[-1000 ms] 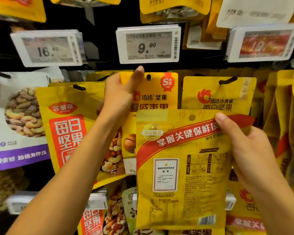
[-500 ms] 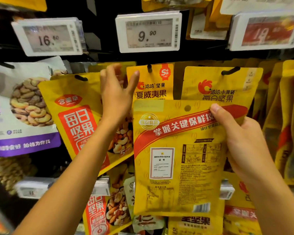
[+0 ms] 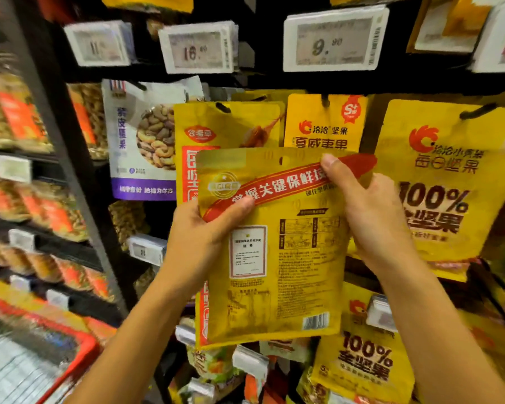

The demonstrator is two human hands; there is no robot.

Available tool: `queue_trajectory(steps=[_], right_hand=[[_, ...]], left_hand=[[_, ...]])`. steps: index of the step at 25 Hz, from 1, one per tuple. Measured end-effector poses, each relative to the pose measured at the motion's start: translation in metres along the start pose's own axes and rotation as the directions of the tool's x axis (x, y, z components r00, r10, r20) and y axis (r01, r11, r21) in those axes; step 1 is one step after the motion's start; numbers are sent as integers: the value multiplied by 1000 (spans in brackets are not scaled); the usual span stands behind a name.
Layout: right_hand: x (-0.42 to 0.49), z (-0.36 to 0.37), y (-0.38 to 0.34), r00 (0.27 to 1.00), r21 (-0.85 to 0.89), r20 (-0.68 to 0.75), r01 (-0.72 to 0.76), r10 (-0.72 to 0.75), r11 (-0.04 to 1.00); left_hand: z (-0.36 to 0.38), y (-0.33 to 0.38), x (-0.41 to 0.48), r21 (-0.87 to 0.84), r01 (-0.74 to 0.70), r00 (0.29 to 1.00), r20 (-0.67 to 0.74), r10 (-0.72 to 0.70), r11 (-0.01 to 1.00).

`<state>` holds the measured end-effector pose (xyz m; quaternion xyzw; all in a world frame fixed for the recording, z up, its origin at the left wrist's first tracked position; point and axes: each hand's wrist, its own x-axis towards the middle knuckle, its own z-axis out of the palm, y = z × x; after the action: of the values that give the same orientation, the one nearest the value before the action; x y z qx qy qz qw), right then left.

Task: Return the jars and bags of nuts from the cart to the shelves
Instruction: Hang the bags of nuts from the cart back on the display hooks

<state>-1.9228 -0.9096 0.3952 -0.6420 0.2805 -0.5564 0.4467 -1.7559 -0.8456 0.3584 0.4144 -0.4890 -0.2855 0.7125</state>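
Note:
I hold a yellow nut bag [image 3: 286, 275] with its printed back side toward me, a red banner across its top. My left hand [image 3: 199, 237] grips its left edge, thumb on the banner. My right hand [image 3: 370, 217] grips its upper right corner, thumb near the hang hole. The bag is in front of hanging yellow bags on the shelf pegs: one with red characters [image 3: 225, 126], a narrower one [image 3: 324, 123] under the 9.90 tag, and a large "100%" bag [image 3: 449, 182] at right.
A white and purple cashew bag [image 3: 140, 141] hangs at left. Price tags [image 3: 333, 42] line the rail above. A black upright [image 3: 70, 158] separates shelves of packed nuts at far left. The red cart rim [image 3: 79, 345] shows at bottom left. More bags hang below.
My left hand has come down off the hanging bags and taken hold of the held bag's left edge. The view has shifted left, bringing the cart rim and left shelves into sight.

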Motion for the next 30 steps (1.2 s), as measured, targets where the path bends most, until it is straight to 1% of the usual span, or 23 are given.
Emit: queue_trajectory(steps=[1,3,4,5,6,7,8,9,10,11,12,13,14,15,16,17,18,19,23,24,25,27,30], right_hand=[[-5,8,0,996,-38,-53,63,-65,997],[-21,20,3,945,-173,-217,210,-245,962],[-33,27,2,925,-211,-221,263,-308,941],[-44,37,0,937,-204,-154,281,-314,938],[-56,48,-2,963,-166,-30,259,-268,951],[-66,61,-4,976,-117,110,203,-190,972],[-76,73,-9,968,-68,222,133,-115,989],[-84,85,-13,955,-27,283,96,-85,995],[-92,95,-13,950,21,296,98,-100,995],[-97,101,-12,960,69,251,109,-123,992],[-102,108,-14,984,122,145,85,-103,989],[-103,110,-15,1000,179,-7,30,-29,983],[-103,110,-14,986,236,-153,-30,68,971],[-102,109,-16,957,288,-246,-78,153,954],[-102,108,-19,940,334,-270,-109,206,936],[-103,108,-21,947,353,-240,-120,214,928],[-105,108,-23,960,352,-195,-121,199,928],[-108,110,-26,972,342,-149,-122,182,932],[-112,116,-30,987,296,-51,-132,153,946],[-109,115,-29,986,289,-44,-139,158,947],[-106,112,-26,986,279,-37,-144,161,949],[-99,102,-22,987,252,-46,-139,155,958],[-89,80,-21,987,165,-105,-104,122,981]], left_hand=[[-8,5,-3,2,-1,996,-88,1,1000],[-22,17,-6,-5,-53,960,-275,50,999],[-28,23,-9,19,-93,932,-351,93,996],[-32,31,-13,68,-133,910,-387,150,989],[-31,38,-18,133,-163,904,-378,202,978],[-29,42,-26,192,-166,921,-319,222,967],[-26,45,-35,225,-139,952,-239,193,964],[-24,45,-47,225,-93,982,-140,127,970],[-22,45,-59,176,-48,999,-8,50,983],[-24,47,-69,107,16,992,120,-29,994],[-32,49,-76,39,80,973,212,-87,996],[-45,51,-79,-26,124,957,268,-113,992],[-61,54,-77,-78,129,957,271,-103,989],[-78,57,-73,-91,91,976,207,-70,992],[-94,60,-69,-46,41,997,71,-38,998],[-107,64,-62,26,2,998,-64,0,1000],[-117,67,-56,75,-16,991,-131,26,997],[-124,69,-52,96,-20,991,-131,32,995],[-127,76,-35,80,33,992,119,-42,996],[-123,75,-32,70,41,987,151,-51,997],[-118,73,-29,51,50,986,156,-57,997],[-104,63,-25,5,43,993,113,-43,999],[-75,48,-19,-72,29,996,88,-23,997]])
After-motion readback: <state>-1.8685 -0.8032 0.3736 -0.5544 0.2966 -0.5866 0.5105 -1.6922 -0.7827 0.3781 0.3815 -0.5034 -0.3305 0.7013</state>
